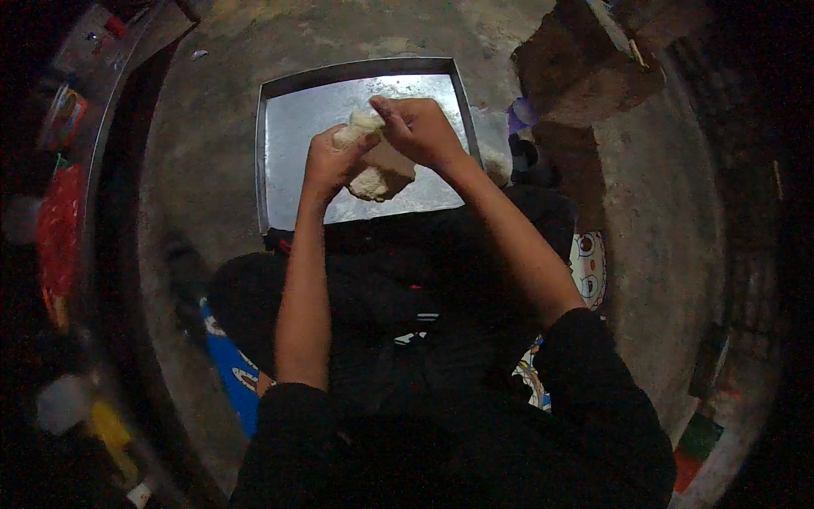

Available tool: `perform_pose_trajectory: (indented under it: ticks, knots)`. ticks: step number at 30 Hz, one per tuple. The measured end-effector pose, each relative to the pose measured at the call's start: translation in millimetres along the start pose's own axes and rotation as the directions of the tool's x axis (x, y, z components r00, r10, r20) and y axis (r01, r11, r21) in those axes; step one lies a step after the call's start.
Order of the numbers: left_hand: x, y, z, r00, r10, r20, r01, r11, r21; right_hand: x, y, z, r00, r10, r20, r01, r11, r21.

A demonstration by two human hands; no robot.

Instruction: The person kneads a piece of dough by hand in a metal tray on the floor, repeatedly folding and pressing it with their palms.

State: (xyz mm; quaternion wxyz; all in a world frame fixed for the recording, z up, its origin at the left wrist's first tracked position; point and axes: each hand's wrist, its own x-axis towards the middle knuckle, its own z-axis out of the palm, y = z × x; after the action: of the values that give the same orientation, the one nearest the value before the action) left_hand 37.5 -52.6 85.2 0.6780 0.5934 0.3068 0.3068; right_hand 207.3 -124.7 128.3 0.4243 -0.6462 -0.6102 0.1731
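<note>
Both hands meet over a shallow rectangular metal tray (287,140), gripping one pale piece that looks like dough (359,127). My left hand (326,163) has its fingers closed round the lower left side of the piece. At its right side, my right hand (421,131) is closed with the thumb pressed against it. Below them a larger pale lump of dough (369,184) with a rough surface lies on the tray, partly in the shadow of my hands.
The tray sits on a concrete floor (203,178) before my crossed legs. To the right stand a brown block-like box (585,72) and a purple item (521,113). Along the left edge are a lidded plastic tub (64,119) and a red bag (59,229).
</note>
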Motion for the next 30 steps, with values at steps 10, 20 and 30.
perform_pose_trajectory:
  ticks: [10, 20, 30]
  knots:
    - [1, -25, 4, 0.993, -0.036, -0.114, 0.098, 0.789, 0.606, -25, 61, 49, 0.932, 0.360, 0.037, -0.361, 0.932, 0.029]
    - [10, -134, -6, 0.971, 0.212, 0.112, -0.173, 0.293, 0.940, -41, 141, 92, 0.972, 0.221, -0.086, -0.234, 0.841, -0.488]
    - [4, -139, 8, 0.882, -0.449, 0.146, -0.116, 0.093, 0.989, -70, 138, 112, 0.797, 0.236, 0.556, 0.033, 0.902, -0.430]
